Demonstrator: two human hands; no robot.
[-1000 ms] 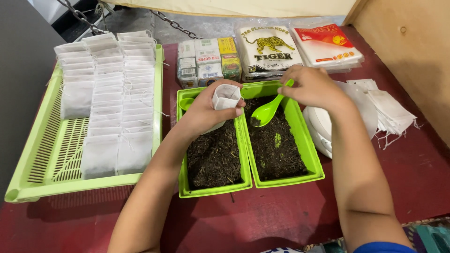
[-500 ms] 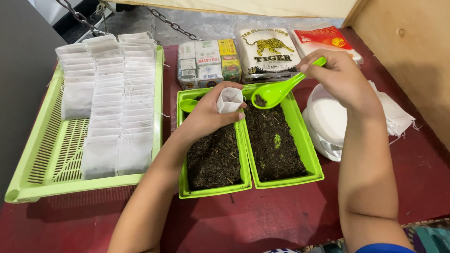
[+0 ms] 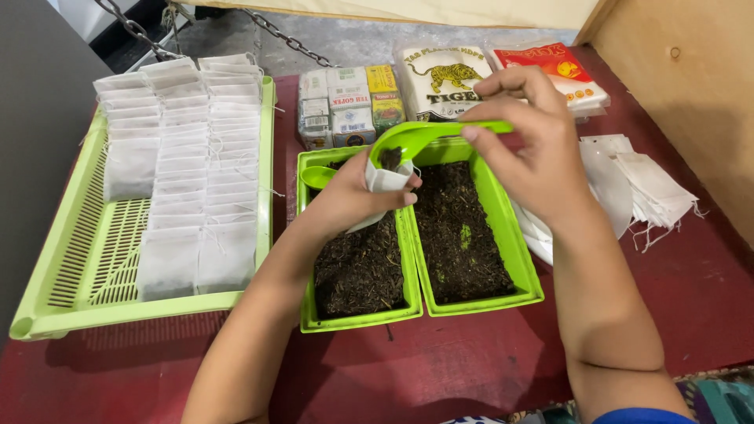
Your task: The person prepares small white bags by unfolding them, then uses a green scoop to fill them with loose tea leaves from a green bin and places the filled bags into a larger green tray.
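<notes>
My left hand point(image 3: 342, 200) holds a small white filter bag point(image 3: 382, 180) open and upright over the seam between two green tubs. My right hand point(image 3: 534, 145) grips a green plastic spoon point(image 3: 416, 137) by its handle, its bowl tipped over the mouth of the bag with dark tea leaves in it. Below sit the left green tub point(image 3: 308, 302) and the right green tub point(image 3: 522, 267), both holding loose dark tea leaves. A second green spoon point(image 3: 316, 176) lies in the left tub.
A light green slotted tray point(image 3: 86, 259) at the left carries rows of filled white bags point(image 3: 192, 165). Small tea boxes point(image 3: 345, 106) and flat plastic packets point(image 3: 444, 78) lie at the back. Empty white bags point(image 3: 648, 184) lie at the right, by a wooden wall point(image 3: 691, 94).
My right hand lifted the spoon out of the right tub with tea leaves, carried it left and tilted it over the bag. My left hand stayed almost still with the bag.
</notes>
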